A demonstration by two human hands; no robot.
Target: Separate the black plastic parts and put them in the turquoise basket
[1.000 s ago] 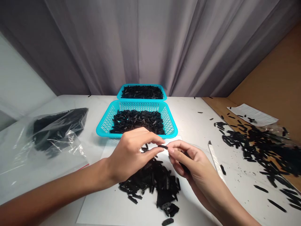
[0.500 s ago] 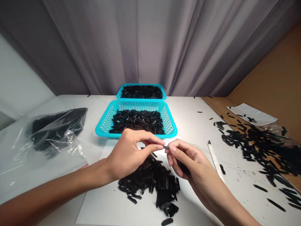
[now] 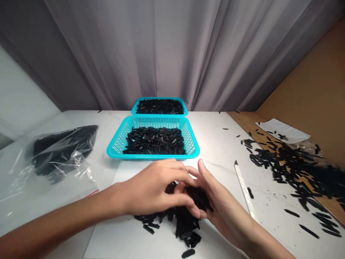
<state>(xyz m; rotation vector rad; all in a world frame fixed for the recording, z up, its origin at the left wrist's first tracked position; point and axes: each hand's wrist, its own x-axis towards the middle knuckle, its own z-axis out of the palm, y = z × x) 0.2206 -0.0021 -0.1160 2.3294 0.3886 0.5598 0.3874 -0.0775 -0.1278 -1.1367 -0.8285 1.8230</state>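
Note:
My right hand (image 3: 223,205) is cupped around a clump of black pieces (image 3: 198,198) above the white sheet. Over that palm reaches my left hand (image 3: 161,189), its fingers curled against the clump; whether a single piece is between its fingertips is hidden. Under both hands lies a loose pile of small black elongated pieces (image 3: 185,223) on the white sheet (image 3: 107,237). Just beyond the hands stands a blue basket (image 3: 110,149) holding many similar black pieces.
A second filled blue basket (image 3: 132,109) stands behind the first. At left lies a clear plastic bag (image 3: 64,154) of black material. To the right are a white-handled knife (image 3: 245,190), scattered black pieces (image 3: 291,169) and a paper sheet (image 3: 283,130).
My left hand has moved from the small piece held at the fingertips down to my right palm. My right hand has turned and opened more around its clump. The view has shifted slightly.

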